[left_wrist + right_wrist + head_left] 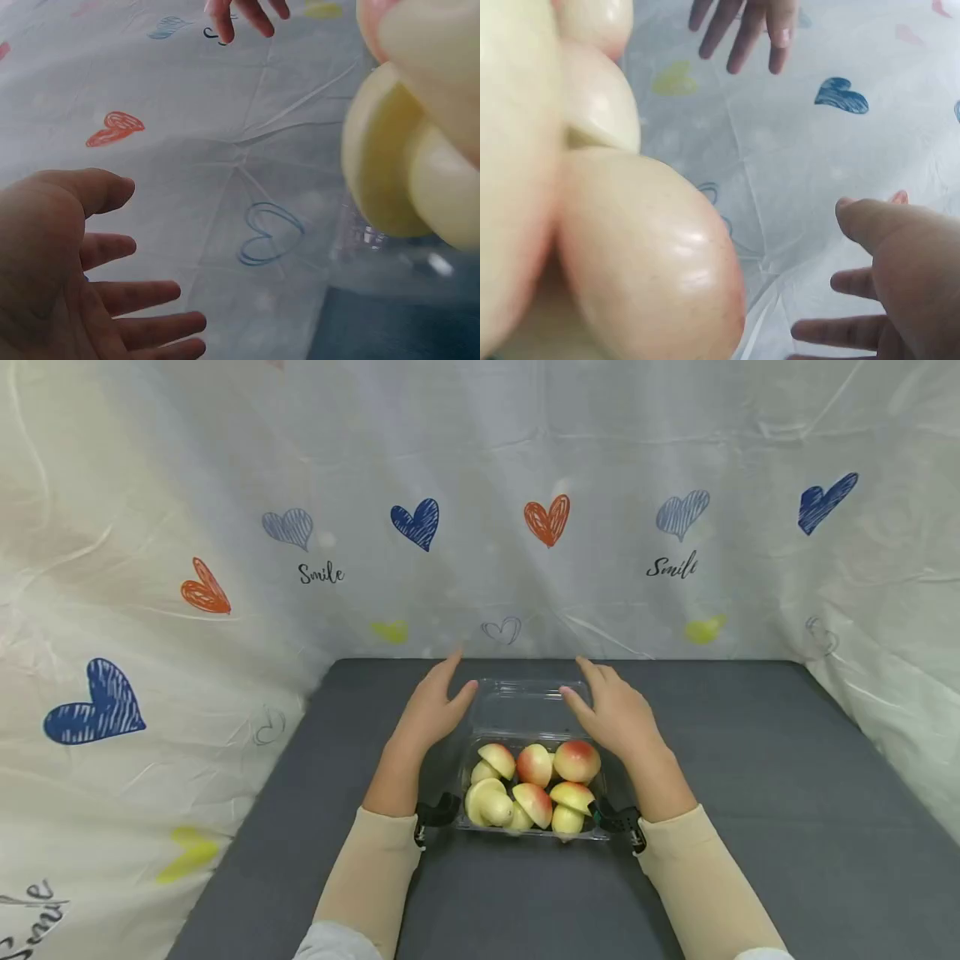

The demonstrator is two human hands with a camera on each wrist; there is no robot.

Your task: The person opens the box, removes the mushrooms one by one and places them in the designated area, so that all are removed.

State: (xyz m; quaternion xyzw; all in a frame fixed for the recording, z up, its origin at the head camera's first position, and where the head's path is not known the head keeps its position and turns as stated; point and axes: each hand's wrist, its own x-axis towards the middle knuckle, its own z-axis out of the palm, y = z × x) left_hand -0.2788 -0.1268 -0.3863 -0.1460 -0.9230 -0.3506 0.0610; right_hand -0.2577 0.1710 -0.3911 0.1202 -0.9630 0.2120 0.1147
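A clear plastic clamshell box sits on the grey table, its transparent lid folded back on the far side. Inside lie several yellow-and-red peach-like pieces, some shaped like caps over pale rounded parts. My left hand is held at the left of the lid, fingers extended and thumb apart, with nothing in it. Mirroring it at the right of the lid, my right hand also has its fingers stretched out and holds nothing. Large in the right wrist view is a smooth piece, apart from the right hand.
The dark grey table reaches back to a white hanging sheet printed with hearts and "Smile" words. More sheet hangs along the left and right edges. Wrist cameras are strapped on both forearms near the box's sides.
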